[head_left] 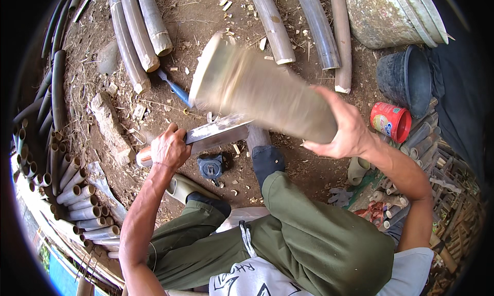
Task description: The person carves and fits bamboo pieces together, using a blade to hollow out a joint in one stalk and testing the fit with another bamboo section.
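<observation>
My left hand is closed around the wooden handle of a machete, whose broad blade lies sideways, pointing right. The tip of the blade meets a bamboo pole just beyond my dark-socked foot; whether it is cut into the pole cannot be made out. My right hand grips the narrower end of a thick, club-like bamboo piece, smeared by motion. Its wide, pale end hangs above and beyond the blade, apart from it, and hides part of the pole.
Several bamboo poles lie on the dirt floor ahead. A blue-handled tool, a tape measure and a wood chunk lie nearby. Right stand a red tub, dark bucket and large pale bucket. Cut bamboo tubes are stacked left.
</observation>
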Demonstrator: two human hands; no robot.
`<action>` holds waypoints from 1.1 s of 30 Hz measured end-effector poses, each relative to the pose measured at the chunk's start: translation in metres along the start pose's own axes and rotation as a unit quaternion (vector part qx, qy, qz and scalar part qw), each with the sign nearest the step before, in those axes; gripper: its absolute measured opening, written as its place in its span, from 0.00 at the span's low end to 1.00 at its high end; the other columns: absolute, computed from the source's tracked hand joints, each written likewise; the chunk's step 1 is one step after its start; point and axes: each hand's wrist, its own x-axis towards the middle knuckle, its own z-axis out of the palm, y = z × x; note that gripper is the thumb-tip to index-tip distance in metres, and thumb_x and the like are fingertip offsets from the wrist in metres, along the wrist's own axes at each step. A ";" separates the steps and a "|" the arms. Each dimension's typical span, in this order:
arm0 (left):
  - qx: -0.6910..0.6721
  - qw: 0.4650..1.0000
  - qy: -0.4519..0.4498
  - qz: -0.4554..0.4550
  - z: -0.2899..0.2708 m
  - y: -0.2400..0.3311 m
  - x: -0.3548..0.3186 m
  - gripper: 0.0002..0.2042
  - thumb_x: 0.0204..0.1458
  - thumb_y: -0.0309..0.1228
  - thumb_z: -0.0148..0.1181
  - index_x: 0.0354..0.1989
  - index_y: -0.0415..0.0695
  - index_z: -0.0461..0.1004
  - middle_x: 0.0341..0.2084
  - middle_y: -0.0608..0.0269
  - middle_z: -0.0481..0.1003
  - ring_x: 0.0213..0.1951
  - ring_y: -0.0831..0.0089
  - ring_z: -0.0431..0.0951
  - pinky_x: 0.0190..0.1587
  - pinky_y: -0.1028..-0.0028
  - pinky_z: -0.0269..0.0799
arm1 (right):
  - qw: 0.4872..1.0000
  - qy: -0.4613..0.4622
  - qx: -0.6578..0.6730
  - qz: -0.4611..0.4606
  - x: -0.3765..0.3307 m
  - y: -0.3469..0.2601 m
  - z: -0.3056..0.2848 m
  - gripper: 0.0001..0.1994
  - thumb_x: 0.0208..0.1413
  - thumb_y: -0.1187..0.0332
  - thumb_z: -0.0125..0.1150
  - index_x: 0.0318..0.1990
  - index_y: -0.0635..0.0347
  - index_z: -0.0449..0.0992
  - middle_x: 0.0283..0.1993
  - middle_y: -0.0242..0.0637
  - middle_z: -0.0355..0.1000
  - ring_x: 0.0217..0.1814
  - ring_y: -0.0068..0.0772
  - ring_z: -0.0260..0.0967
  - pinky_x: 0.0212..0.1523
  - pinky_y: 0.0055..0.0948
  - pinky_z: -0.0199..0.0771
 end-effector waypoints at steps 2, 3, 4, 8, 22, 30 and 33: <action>-0.022 1.000 -0.015 0.004 0.009 -0.013 0.008 0.07 0.46 0.32 0.60 0.29 0.42 0.77 0.32 0.55 0.73 0.34 0.51 0.79 0.38 0.55 0.76 | 0.985 -0.032 -0.062 -0.159 0.008 0.007 0.005 0.42 0.34 0.62 0.77 0.62 0.60 0.64 0.52 0.46 0.72 0.45 0.43 0.76 0.46 0.38 0.81; 0.013 0.998 -0.054 -0.024 0.001 0.001 0.016 0.07 0.47 0.30 0.56 0.29 0.41 0.78 0.34 0.53 0.75 0.35 0.49 0.80 0.40 0.54 0.76 | 0.963 -0.058 -0.116 -0.235 0.012 0.012 0.004 0.39 0.37 0.59 0.74 0.62 0.55 0.66 0.48 0.43 0.72 0.41 0.40 0.75 0.44 0.37 0.81; 0.014 0.997 -0.062 -0.038 -0.003 0.006 0.020 0.08 0.46 0.28 0.55 0.30 0.40 0.78 0.34 0.52 0.76 0.35 0.48 0.80 0.41 0.54 0.76 | 0.932 -0.081 -0.167 -0.312 0.018 0.016 0.002 0.36 0.40 0.56 0.72 0.61 0.51 0.67 0.44 0.40 0.72 0.37 0.37 0.73 0.41 0.37 0.81; 0.036 0.998 -0.051 -0.024 -0.006 0.001 0.027 0.08 0.46 0.29 0.55 0.30 0.40 0.79 0.34 0.52 0.77 0.36 0.48 0.80 0.42 0.55 0.76 | 0.873 -0.228 -0.363 -0.235 0.055 0.047 -0.006 0.35 0.42 0.56 0.71 0.60 0.49 0.66 0.41 0.37 0.69 0.35 0.35 0.72 0.31 0.33 0.75; 0.013 1.000 -0.011 -0.002 0.004 -0.007 0.034 0.07 0.46 0.27 0.55 0.29 0.39 0.78 0.35 0.52 0.77 0.34 0.50 0.81 0.40 0.55 0.77 | 0.911 -0.219 -0.275 -0.216 0.023 -0.008 0.003 0.41 0.33 0.62 0.73 0.62 0.51 0.65 0.40 0.40 0.70 0.31 0.35 0.70 0.30 0.32 0.77; 0.010 0.999 -0.029 -0.008 -0.001 -0.008 0.027 0.08 0.46 0.30 0.56 0.31 0.40 0.78 0.35 0.51 0.77 0.33 0.50 0.81 0.38 0.55 0.78 | 0.886 -0.254 -0.375 -0.096 0.037 0.014 -0.014 0.31 0.37 0.66 0.70 0.53 0.56 0.66 0.36 0.40 0.67 0.33 0.38 0.71 0.31 0.35 0.77; 0.037 0.998 -0.045 0.002 0.012 -0.011 0.025 0.08 0.46 0.30 0.56 0.31 0.41 0.79 0.36 0.51 0.78 0.32 0.49 0.81 0.37 0.55 0.78 | 0.941 -0.161 -0.144 -0.259 0.000 -0.020 0.016 0.33 0.35 0.60 0.66 0.54 0.58 0.68 0.29 0.33 0.66 0.22 0.34 0.67 0.19 0.31 0.73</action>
